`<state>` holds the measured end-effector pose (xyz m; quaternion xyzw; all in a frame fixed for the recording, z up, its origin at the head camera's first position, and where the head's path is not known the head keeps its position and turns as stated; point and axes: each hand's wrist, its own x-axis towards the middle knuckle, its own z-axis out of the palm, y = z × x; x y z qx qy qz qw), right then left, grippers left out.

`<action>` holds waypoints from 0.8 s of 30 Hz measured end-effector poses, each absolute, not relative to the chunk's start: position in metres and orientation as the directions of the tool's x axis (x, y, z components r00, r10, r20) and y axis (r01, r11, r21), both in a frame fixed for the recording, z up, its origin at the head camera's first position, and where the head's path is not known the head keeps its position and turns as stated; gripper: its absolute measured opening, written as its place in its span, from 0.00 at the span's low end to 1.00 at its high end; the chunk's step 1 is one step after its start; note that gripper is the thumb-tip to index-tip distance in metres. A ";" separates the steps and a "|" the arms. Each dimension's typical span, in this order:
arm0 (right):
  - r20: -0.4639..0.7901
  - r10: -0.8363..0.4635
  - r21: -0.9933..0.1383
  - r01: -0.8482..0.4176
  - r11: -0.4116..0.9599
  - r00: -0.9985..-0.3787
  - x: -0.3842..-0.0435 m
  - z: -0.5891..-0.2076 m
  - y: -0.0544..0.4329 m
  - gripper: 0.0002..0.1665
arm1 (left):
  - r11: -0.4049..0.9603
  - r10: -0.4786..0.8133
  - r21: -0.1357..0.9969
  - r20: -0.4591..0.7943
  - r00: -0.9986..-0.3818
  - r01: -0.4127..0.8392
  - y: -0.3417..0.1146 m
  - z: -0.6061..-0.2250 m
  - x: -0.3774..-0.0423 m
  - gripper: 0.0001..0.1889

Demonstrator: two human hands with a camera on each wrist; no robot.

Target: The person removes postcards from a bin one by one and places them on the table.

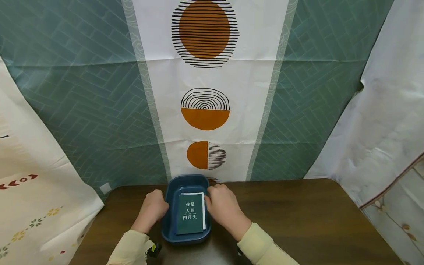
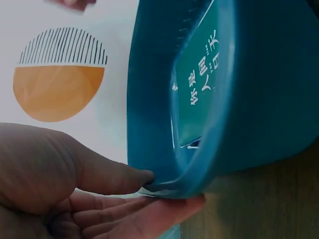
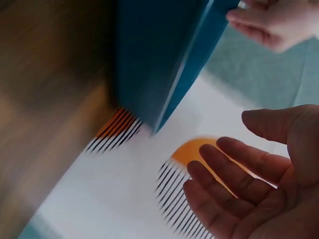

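Observation:
A blue plastic tub (image 1: 187, 240) holds a dark green book (image 1: 189, 226) with white Chinese characters, its cover facing up. White page edges show along the book's right side. My left hand (image 1: 153, 208) pinches the tub's rim on the left; in the left wrist view, thumb (image 2: 119, 177) and fingers lie on either side of the wall. Beside the tub's right rim is my right hand (image 1: 225, 208). The right wrist view shows that hand (image 3: 254, 189) apart from the tub wall (image 3: 154, 64), with its fingers loosely spread and nothing in them.
The tub is at the far edge of a dark wooden table (image 1: 281, 217). Right behind it hangs a green and white cloth (image 1: 212, 77) with orange and black circle patterns. Pale cloths hang at the left (image 1: 36, 176) and right (image 1: 374, 121).

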<state>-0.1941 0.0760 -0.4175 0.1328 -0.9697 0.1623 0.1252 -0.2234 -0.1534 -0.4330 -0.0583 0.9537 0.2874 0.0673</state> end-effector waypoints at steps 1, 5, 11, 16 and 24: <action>0.264 -0.238 -0.285 -0.311 0.907 -0.935 -0.195 -0.417 0.067 0.17 | 0.832 -0.077 0.534 -0.157 -0.985 -0.150 -0.154 -0.433 -0.222 0.08; 0.162 -0.307 -0.280 -0.342 0.897 -0.938 -0.201 -0.426 0.038 0.19 | 0.843 -0.077 0.519 -0.141 -0.987 -0.139 -0.154 -0.434 -0.222 0.07; 0.055 -0.281 -0.152 -0.287 0.946 -0.958 -0.211 -0.450 0.018 0.18 | 0.868 -0.061 0.484 -0.112 -0.992 -0.108 -0.148 -0.441 -0.230 0.04; -0.008 -0.232 -0.127 -0.229 0.965 -0.973 -0.213 -0.464 0.008 0.20 | 0.897 -0.052 0.434 -0.096 -0.994 -0.089 -0.145 -0.441 -0.235 0.05; -0.103 -0.155 -0.124 -0.142 0.982 -0.983 -0.213 -0.478 -0.005 0.35 | 0.912 -0.067 0.398 -0.095 -0.993 -0.099 -0.145 -0.442 -0.236 0.05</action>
